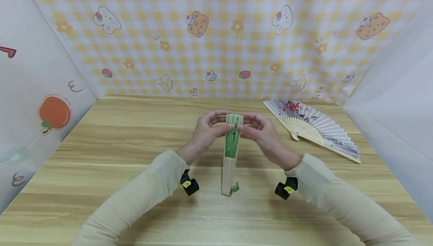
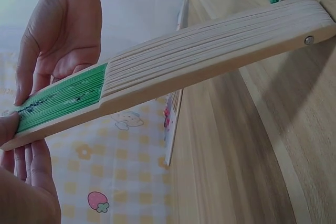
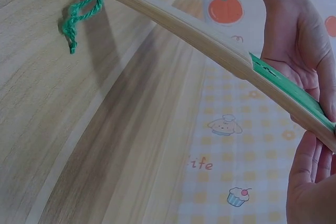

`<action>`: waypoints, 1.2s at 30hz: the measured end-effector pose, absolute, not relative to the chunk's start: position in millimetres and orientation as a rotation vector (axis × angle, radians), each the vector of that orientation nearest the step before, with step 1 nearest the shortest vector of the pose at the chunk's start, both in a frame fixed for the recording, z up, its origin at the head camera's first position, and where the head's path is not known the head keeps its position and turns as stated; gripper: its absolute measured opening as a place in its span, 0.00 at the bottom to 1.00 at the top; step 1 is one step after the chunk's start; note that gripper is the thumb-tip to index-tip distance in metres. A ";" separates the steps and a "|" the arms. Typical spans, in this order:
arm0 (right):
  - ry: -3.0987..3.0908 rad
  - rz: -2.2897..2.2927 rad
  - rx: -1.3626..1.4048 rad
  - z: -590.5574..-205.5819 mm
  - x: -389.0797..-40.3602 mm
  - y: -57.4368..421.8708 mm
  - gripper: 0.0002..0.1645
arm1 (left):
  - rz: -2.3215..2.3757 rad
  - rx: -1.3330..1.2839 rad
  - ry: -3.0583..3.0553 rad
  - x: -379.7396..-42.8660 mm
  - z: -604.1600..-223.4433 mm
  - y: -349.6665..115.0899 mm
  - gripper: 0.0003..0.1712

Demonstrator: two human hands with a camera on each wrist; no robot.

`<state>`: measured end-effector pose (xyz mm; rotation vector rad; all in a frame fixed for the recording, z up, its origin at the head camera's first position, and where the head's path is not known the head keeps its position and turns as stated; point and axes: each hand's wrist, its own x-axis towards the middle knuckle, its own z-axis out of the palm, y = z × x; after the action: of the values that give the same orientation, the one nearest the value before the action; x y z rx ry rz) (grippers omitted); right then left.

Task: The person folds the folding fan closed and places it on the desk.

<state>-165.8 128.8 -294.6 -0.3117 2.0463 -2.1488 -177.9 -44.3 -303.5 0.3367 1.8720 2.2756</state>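
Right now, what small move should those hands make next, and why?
Perhaps the left hand and right hand should ease apart to spread the green fan: it is folded, a hand grips each side, and the floral fan lies open.

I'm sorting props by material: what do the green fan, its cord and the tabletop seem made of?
Green fan: pale, matte ribs, probably bamboo or wood, from their fine lengthwise lines; green pleats, thin and tightly folded, perhaps paper or cloth.
Cord: twisted textile fibre, strands visible, type unclear.
Tabletop: smooth, faintly glossy, streaked with grain; wood or printed laminate.
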 end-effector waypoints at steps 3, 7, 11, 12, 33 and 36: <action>2.047 -2.151 -0.313 -295.0 -166.2 127.9 0.22 | 2.272 0.336 1.874 -177.5 -303.2 -45.5 0.22; 2.033 -2.141 -0.329 -295.0 -167.0 125.4 0.22 | 2.248 0.320 1.882 -177.2 -303.1 -49.5 0.22; 2.017 -2.130 -0.329 -295.1 -168.3 122.2 0.21 | 2.211 0.325 1.901 -177.7 -302.6 -55.0 0.22; 2.016 -2.125 -0.330 -294.8 -168.6 121.5 0.21 | 2.204 0.328 1.903 -177.7 -302.1 -56.3 0.22; 1.809 -2.061 -0.237 -295.7 -202.8 75.9 0.21 | 2.065 0.167 2.094 -196.9 -300.1 -98.9 0.26; 1.796 -2.056 -0.209 -302.8 -211.4 67.0 0.20 | 2.067 0.106 2.102 -201.2 -303.4 -104.0 0.27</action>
<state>-211.4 67.0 -302.8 -0.2087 1.7965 -2.0560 -201.2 -104.0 -303.4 0.1059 2.1020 2.0667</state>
